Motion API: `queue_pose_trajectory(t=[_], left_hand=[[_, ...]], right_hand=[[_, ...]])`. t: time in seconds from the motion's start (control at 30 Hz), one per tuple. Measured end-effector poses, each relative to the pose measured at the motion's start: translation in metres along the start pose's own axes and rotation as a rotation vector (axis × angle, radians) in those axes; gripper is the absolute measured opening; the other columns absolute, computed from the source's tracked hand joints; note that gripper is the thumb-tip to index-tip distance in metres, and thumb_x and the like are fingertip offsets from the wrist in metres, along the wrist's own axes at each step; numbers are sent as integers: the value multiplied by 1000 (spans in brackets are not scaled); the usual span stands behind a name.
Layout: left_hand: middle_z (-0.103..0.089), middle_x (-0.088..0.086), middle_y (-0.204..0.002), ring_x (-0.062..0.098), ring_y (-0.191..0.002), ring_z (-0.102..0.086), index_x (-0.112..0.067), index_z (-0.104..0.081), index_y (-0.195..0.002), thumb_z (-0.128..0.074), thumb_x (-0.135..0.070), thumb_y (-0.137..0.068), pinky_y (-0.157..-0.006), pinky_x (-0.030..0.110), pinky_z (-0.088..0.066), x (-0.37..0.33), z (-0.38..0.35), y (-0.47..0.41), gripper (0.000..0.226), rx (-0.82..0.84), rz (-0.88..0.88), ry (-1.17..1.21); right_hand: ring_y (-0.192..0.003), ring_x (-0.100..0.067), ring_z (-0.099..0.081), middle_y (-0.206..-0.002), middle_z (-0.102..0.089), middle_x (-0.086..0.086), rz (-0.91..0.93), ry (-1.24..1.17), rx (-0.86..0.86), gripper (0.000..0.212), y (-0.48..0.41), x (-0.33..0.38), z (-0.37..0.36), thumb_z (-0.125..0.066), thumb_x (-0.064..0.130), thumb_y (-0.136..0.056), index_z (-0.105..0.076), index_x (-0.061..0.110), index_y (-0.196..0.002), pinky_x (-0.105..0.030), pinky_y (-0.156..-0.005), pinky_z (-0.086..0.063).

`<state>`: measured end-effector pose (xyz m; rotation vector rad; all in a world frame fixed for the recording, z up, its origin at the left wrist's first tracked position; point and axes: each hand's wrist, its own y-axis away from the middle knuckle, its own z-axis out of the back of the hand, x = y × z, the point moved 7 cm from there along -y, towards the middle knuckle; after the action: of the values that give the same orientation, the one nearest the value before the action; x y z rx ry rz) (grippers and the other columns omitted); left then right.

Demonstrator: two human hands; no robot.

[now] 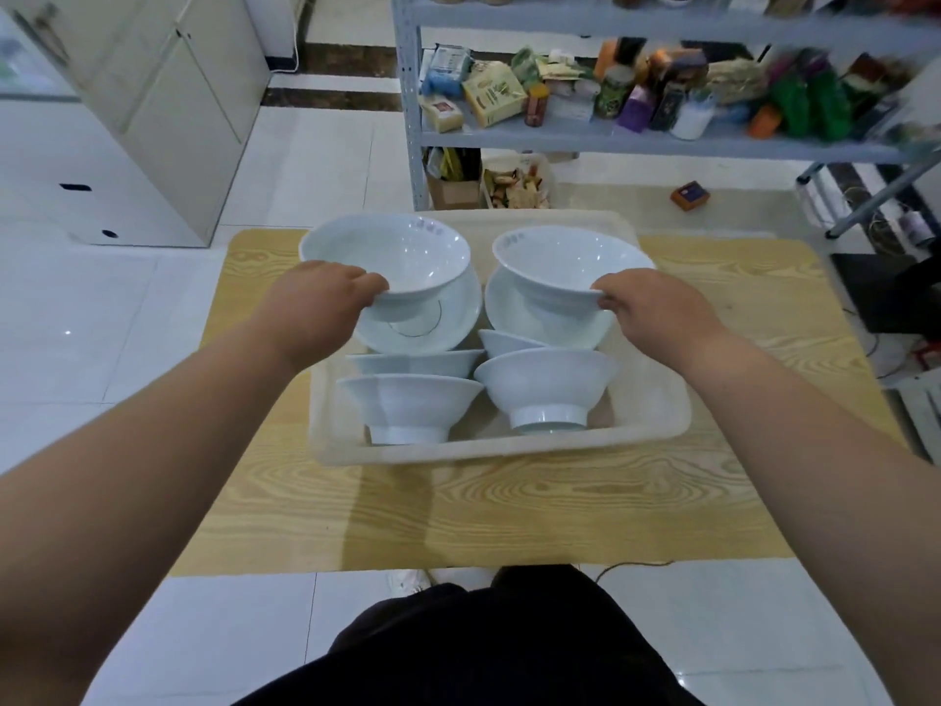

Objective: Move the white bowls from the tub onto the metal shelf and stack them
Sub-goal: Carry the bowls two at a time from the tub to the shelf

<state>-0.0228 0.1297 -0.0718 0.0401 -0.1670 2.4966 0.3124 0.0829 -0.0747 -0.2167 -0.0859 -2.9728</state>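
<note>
Porcelain risk: left hand (pixel 326 293) pinches the left bowl (pixel 392 247) by its near rim, right hand (pixel 646 308) the right bowl (pixel 565 257), both above the tub (pixel 509 448); a slip could smash them onto bowls (pixel 545 384) below, and the shelf (pixel 560 140) stands beyond.

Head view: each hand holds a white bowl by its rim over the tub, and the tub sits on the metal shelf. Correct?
No. The head view shows the tub on the wooden table; the metal shelf stands behind it. Rest holds: left hand pinches the rim of the left bowl, right hand that of the right bowl.
</note>
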Motion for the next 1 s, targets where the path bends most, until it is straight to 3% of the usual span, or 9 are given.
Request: queue_pose_trajectory(t=[0.13,0.2,0.27,0.4,0.53,0.67,0.8,1.0], left_hand=[[-70,4,-83,35,-70,-62,-15,-68,-103,-60,3,-81,-56,31,-38,-10,35,43,29,-114,65,-27],[-70,4,-83,35,-71,-63,-16,-67,-102,-62,3,-81,-59,34,-43,-19,51,70,29,-128,129,-48],[-70,4,-83,34,-72,-63,-16,-67,-102,-66,4,-80,-63,37,-47,-30,62,99,30,-129,200,-65],[-69,3,-82,34,-73,-62,-17,-68,-100,-60,2,-83,-65,35,-45,-54,75,160,27,-128,413,-106],[-68,1,-77,33,-68,-59,-18,-68,-97,-57,6,-80,-63,29,-31,-85,80,223,31,-96,625,-129],[-68,0,-78,33,-68,-57,-18,-68,-98,-64,10,-76,-63,28,-30,-118,83,290,36,-81,815,-119],[-66,1,-74,32,-63,-53,-17,-68,-97,-64,10,-74,-59,28,-24,-142,89,366,35,-62,999,-147],[-70,4,-79,34,-66,-58,-15,-69,-98,-63,8,-77,-57,33,-41,-181,105,488,32,-89,1240,-126]], right_hand=[[-73,-23,-52,-74,-57,4,96,16,-92,22,14,22,17,-49,7,-93,-57,24,-82,-37,-55,-42],[-70,-22,-51,-70,-56,5,162,10,-106,26,21,36,21,-50,7,-93,-52,28,-78,-40,-54,-45],[-75,-21,-54,-77,-61,5,222,-6,-108,23,25,46,22,-50,9,-95,-60,27,-86,-40,-58,-48],[-83,-25,-58,-85,-67,0,395,-82,-116,19,33,71,14,-53,7,-94,-68,20,-99,-37,-65,-46],[-86,-33,-61,-88,-69,-7,613,-120,-148,20,41,112,6,-60,3,-89,-70,14,-101,-39,-71,-47],[-80,-35,-61,-85,-69,-10,841,-166,-186,21,63,171,11,-53,8,-88,-71,9,-98,-39,-68,-48],[-74,-35,-59,-79,-66,-9,1042,-158,-193,21,91,234,9,-70,-6,-78,-71,9,-93,-39,-64,-47],[-79,-30,-62,-85,-68,-5,1277,-146,-145,31,150,345,-13,-73,-8,-75,-71,13,-98,-36,-68,-48]])
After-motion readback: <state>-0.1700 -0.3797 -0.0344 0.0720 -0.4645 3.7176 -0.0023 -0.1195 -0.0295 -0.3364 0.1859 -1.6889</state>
